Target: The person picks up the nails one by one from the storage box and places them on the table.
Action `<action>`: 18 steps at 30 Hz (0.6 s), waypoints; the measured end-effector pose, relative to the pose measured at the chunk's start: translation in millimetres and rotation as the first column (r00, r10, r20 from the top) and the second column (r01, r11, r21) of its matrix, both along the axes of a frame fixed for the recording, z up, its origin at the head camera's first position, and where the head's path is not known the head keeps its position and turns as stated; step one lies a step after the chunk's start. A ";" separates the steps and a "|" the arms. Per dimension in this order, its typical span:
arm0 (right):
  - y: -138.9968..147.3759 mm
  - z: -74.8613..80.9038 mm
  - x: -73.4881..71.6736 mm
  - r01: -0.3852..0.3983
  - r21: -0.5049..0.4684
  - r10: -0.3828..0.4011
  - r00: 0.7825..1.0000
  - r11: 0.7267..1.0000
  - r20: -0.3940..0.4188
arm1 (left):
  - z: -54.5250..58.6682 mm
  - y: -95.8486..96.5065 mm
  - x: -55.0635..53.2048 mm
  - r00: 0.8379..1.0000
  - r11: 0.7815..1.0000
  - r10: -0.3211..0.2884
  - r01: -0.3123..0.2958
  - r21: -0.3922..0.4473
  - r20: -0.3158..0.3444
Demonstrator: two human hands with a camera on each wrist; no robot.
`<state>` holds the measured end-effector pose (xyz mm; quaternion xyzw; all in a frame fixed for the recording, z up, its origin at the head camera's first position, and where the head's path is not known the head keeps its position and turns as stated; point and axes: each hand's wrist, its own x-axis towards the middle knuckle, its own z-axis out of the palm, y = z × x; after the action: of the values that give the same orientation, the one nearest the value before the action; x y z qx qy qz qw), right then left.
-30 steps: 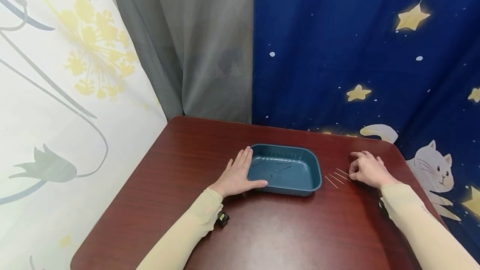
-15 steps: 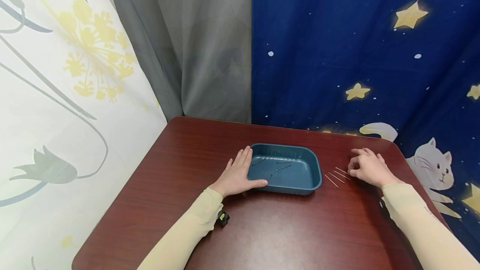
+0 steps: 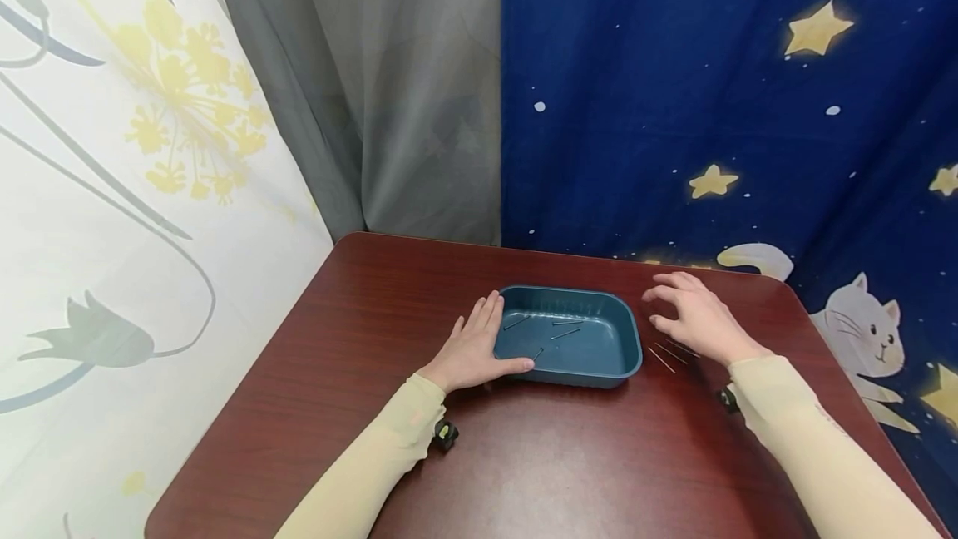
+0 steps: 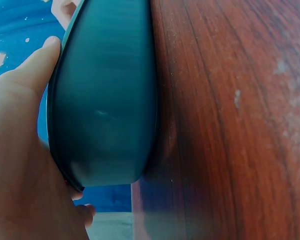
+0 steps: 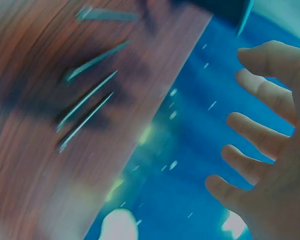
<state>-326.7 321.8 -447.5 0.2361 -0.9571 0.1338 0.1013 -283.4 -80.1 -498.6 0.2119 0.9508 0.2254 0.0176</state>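
A blue-green rectangular plastic tray (image 3: 576,377) stands on the table, with several thin dark nails (image 3: 565,334) scattered on its floor. My left hand (image 3: 470,352) rests on the tray's left end, its fingers straight along the rim and its thumb over the near edge. In the left wrist view the thumb (image 4: 42,62) touches the rim. To the tray's right lie several loose nails (image 3: 662,358), shown side by side in the right wrist view as slim metal nails (image 5: 87,101). Above them hovers my right hand (image 3: 696,316), fingers spread and holding nothing.
The dark red wooden table (image 3: 539,472) ends in front of a blue star-patterned curtain (image 3: 636,106) and a grey curtain (image 3: 434,106). On the left hangs a white floral cloth (image 3: 150,273) close to the table's edge.
My right hand has lifted from beside the loose nails and moved left toward the tray, its fingers opening out. The left hand and the tray have stayed put.
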 end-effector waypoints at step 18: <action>-89.9 -8.7 2.2 -0.195 0.022 0.192 0.977 0.981 0.094 | -1.2 1.8 -2.3 1.000 1.000 0.009 -0.009 -0.003 0.029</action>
<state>-324.6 232.0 -456.2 0.3234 -0.9352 0.1388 0.0403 -285.7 -78.3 -499.8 0.2043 0.9517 0.2270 0.0309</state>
